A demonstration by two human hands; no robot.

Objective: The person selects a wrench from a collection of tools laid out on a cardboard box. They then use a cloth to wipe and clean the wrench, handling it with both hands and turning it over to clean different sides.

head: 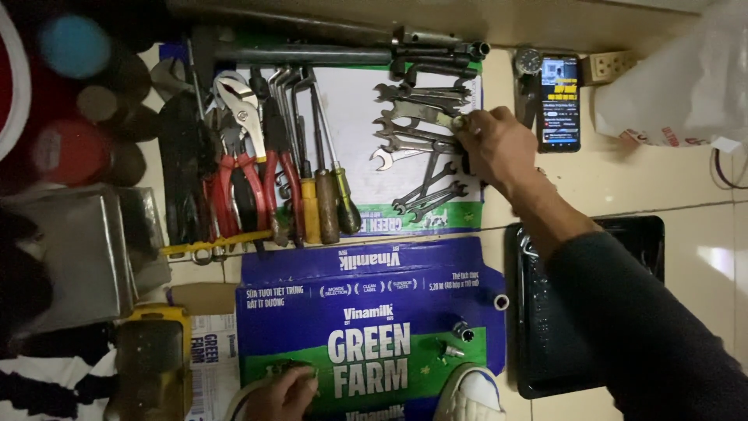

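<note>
Steel wrenches (421,148) lie fanned on a flattened blue-and-green cardboard box (366,312), and everything here is placed from that box. At its upper right edge the right hand (495,144) reaches in from a dark sleeve (623,312), the arm running diagonally from the lower right, wrist bent, knuckles up. Its fingertips are pinched together on the end of one wrench near the top of the fan, where a small brass-coloured piece shows. The step in hand looks like sorting or picking out a wrench from the row. The next move would call for lifting that one clear without dragging its neighbours, which overlap closely.

At the box's lower edge the left hand (284,394) rests curled on the cardboard. Whether it holds anything cannot be told, though something small seems tucked under the fingers.

Left of the wrenches, on the same box, lie red-handled pliers (234,187) and wooden-handled screwdrivers (327,195). Beyond its right edge sits a lit phone (559,101), and below that a black tray (545,343). A few small sockets (463,334) stand on the box's lower panel.
</note>
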